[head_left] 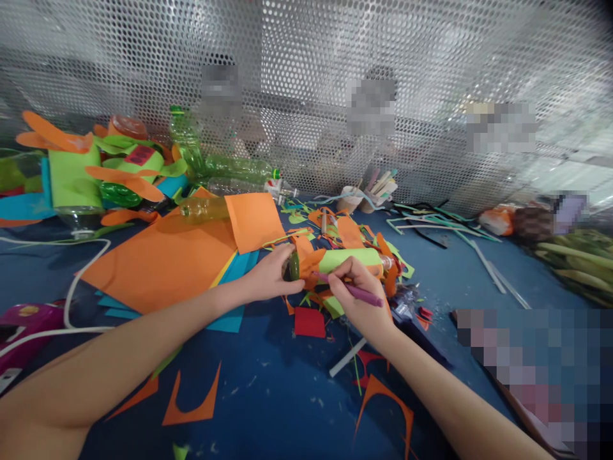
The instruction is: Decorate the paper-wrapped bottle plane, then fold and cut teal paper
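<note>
Many paper scraps across blue table around bottle; perforated screen behind.

The one camera, worn on the person's head, looks from above the near side of the table, forward and down across it toward the metal screen that rises behind the table's far side. It sits near enough that the left hand and right hand show clearly over the middle of the table, and wide enough to take in much of the table to either side.
</note>
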`<state>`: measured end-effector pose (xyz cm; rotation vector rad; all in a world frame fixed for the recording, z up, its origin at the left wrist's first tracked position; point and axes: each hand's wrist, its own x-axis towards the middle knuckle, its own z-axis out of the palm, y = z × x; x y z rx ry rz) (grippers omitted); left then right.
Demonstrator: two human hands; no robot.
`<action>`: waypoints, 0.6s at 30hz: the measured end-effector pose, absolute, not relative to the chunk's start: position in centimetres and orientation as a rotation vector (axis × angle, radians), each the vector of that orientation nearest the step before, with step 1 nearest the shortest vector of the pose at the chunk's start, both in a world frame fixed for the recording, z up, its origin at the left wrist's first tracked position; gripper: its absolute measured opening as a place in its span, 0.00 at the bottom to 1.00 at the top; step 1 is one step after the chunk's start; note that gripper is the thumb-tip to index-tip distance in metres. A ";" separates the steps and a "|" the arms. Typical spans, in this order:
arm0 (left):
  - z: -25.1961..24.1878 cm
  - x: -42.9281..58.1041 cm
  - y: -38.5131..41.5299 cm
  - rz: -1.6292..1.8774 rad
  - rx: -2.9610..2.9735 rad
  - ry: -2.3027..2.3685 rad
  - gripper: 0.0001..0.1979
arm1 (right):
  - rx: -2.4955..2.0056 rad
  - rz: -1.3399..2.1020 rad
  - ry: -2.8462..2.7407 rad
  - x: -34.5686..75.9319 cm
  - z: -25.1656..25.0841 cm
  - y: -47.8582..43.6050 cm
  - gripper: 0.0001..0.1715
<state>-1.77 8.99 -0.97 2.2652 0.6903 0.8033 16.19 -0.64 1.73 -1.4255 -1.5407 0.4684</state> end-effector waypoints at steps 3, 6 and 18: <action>-1.0 -1.8 9.0 0.788 2.270 0.701 0.23 | -1.436 0.425 -1.569 16.2 1.7 -0.6 0.10; -0.9 -1.8 8.9 0.778 2.273 0.725 0.23 | -1.428 0.461 -1.538 16.3 1.7 -0.5 0.10; -1.3 -1.7 8.9 0.791 2.229 0.738 0.27 | -1.247 0.576 -1.445 16.1 1.7 -0.8 0.06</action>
